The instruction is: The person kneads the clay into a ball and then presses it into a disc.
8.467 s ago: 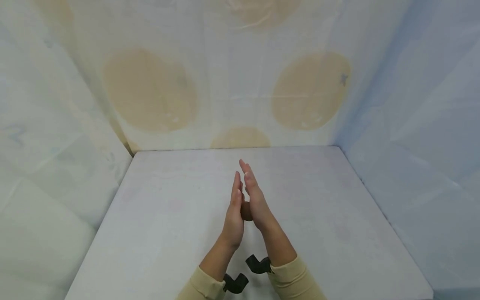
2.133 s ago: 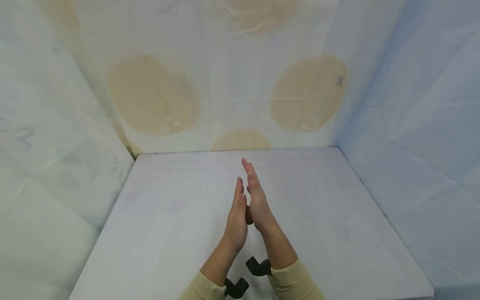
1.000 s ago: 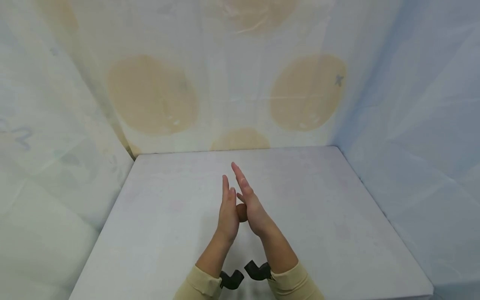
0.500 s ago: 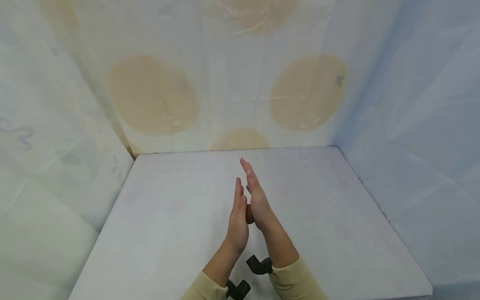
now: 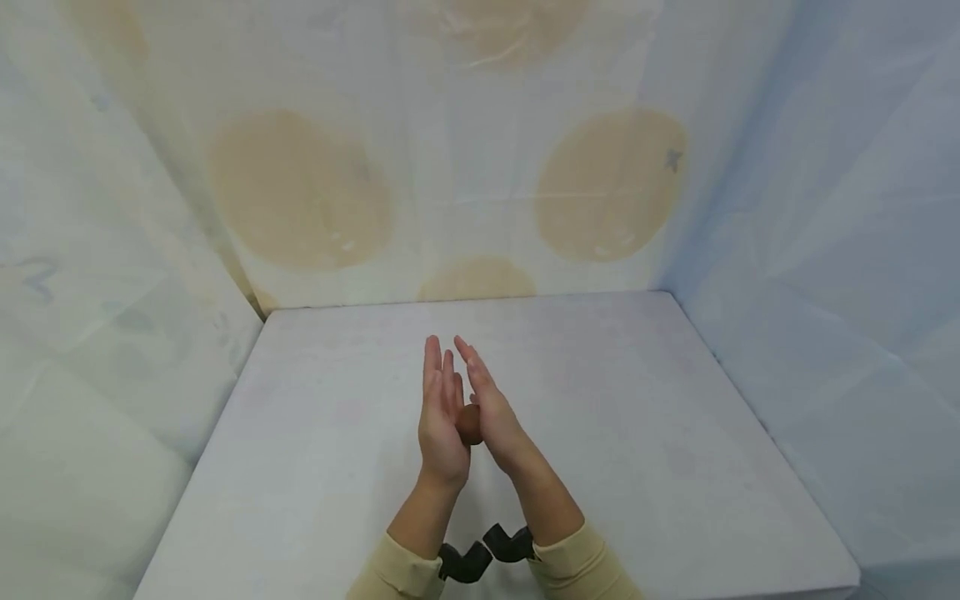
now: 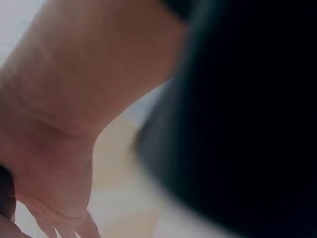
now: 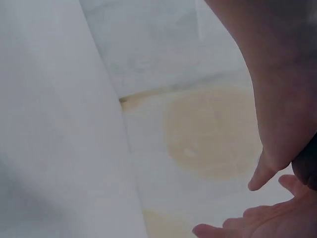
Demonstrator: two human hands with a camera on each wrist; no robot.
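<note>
Small round brown ball [image 5: 469, 423], smooth, mostly hidden, pressed between my flat left hand [image 5: 441, 417] and right hand [image 5: 493, 415]; fingers straight, above white surface [image 5: 645, 433].

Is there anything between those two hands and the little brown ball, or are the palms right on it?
Nothing visible stands between them. The small brown ball sits pressed directly between the left hand and the right hand, fingers straight, above the white table.
</note>
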